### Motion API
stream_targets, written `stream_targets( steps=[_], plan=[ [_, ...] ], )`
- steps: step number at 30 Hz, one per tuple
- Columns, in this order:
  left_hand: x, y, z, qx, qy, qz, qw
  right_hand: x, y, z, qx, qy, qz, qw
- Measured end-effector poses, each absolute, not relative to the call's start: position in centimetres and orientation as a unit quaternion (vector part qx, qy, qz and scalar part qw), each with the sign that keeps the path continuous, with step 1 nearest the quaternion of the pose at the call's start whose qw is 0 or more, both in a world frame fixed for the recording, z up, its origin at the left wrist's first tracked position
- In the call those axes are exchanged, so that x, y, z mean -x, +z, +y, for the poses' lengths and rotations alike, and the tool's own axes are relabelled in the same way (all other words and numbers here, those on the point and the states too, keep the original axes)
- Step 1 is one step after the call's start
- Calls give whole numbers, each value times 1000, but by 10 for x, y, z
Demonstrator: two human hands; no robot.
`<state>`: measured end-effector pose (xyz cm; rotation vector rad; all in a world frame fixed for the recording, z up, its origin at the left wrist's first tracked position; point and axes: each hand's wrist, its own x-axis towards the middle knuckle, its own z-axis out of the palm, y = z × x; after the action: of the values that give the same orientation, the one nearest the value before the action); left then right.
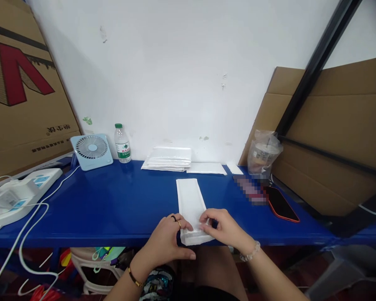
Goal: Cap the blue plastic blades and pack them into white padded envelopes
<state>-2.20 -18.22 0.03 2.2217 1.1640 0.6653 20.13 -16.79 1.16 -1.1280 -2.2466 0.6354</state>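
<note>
A long white padded envelope (pixel 191 200) lies lengthwise on the blue table, its near end at the front edge. That near end looks folded or turned up, with a thin, see-through strip along it. My left hand (pixel 166 239) rests its fingertips on the envelope's left side near the fold; its thumb is spread away, below the table edge. With thumb and forefinger close together, my right hand (pixel 224 228) pinches at the envelope's right side by the fold. What exactly lies between those fingertips is too small to make out.
Against the wall lie a stack of white envelopes (pixel 167 159) and flat white pieces (pixel 207 168). Leftward are a water bottle (pixel 123 146), a blue fan (pixel 92 151) and a power strip (pixel 47 182) with trailing cables. At right are a phone (pixel 282 204) and a bagged cup (pixel 263 154).
</note>
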Motion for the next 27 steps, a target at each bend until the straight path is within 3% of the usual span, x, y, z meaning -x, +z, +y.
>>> stream_targets(
  steps=[6, 10, 13, 18, 23, 27],
  plan=[
    [19, -4, -176, -786, 298, 456, 293, -210, 12, -167, 376, 254, -851, 263],
    [11, -13, -171, -727, 337, 516, 301, -203, 6, -172, 415, 153, -847, 294],
    [8, -17, -169, -741, 306, 536, 264, -194, 8, -180, 405, 34, -883, 236],
    [8, -16, -169, -755, 298, 551, 193, -182, 19, -180, 373, -35, -922, 97],
    [8, -14, -170, -751, 302, 557, 183, -183, 30, -169, 349, -28, -935, 58],
    [10, -14, -172, -758, 310, 542, 190, -176, 19, -167, 341, -91, -935, 32]
  ],
)
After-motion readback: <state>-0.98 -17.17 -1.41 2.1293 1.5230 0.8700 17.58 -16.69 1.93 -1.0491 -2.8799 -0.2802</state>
